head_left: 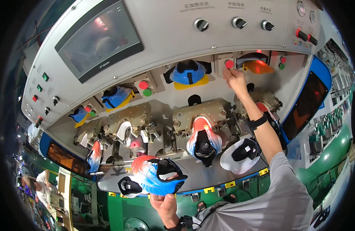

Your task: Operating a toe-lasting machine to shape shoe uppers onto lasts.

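My left hand is closed around the underside of a red, white and blue shoe upper, holding it up at the machine's front edge. My right hand reaches to the back panel, fingers bent together just below a red push button. It hides whatever lies beneath that button, and contact cannot be made out. A similar shoe upper sits toe-in at a metal clamp station in the middle. Another shoe upper hangs at the far-left station.
A white-and-black shoe upper lies on the front ledge by my right forearm; a black shoe piece lies left. Above the stations are blue-covered forms with yellow edges. The control panel carries a screen and rotary switches.
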Available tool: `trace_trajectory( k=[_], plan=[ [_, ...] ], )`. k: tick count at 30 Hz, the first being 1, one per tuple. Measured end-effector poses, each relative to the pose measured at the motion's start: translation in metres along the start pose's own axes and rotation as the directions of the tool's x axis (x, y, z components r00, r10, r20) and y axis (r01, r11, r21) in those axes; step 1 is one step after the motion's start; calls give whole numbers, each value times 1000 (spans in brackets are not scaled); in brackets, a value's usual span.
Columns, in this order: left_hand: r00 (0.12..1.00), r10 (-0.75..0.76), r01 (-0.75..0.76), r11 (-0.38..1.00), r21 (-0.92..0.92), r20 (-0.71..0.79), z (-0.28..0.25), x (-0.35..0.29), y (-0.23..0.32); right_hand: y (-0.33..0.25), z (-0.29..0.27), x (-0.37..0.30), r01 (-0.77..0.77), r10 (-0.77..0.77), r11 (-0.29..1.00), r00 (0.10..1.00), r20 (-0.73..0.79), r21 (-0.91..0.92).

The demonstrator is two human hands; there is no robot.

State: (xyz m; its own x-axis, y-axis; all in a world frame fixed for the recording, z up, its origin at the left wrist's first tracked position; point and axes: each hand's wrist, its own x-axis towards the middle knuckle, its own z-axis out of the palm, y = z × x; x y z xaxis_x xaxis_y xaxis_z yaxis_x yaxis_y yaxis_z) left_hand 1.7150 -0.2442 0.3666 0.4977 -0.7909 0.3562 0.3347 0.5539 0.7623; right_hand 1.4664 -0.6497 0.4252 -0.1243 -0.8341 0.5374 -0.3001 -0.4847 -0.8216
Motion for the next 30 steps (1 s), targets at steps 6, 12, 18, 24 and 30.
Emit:
trace_trajectory(
  k=[6,12,18,24,30],
  plan=[
    [1000,1,-1,1000,18,16,24,-1,-18,43,4,26,-45,45,998,999,1,-46],
    [997,19,-10,993,-119,78,40,13,-31,-25,-21,-58,73,-89,996,937,339,60],
    [921,-171,256,943,-215,349,89,36,-52,-142,-90,-234,229,-414,871,817,401,434],
    [868,-239,176,968,181,436,130,41,-74,-142,-126,-226,548,-548,836,836,-12,-8],
    [994,-40,80,895,440,-100,86,46,-104,-81,-210,-129,405,-425,900,898,-112,-164]
  ],
)
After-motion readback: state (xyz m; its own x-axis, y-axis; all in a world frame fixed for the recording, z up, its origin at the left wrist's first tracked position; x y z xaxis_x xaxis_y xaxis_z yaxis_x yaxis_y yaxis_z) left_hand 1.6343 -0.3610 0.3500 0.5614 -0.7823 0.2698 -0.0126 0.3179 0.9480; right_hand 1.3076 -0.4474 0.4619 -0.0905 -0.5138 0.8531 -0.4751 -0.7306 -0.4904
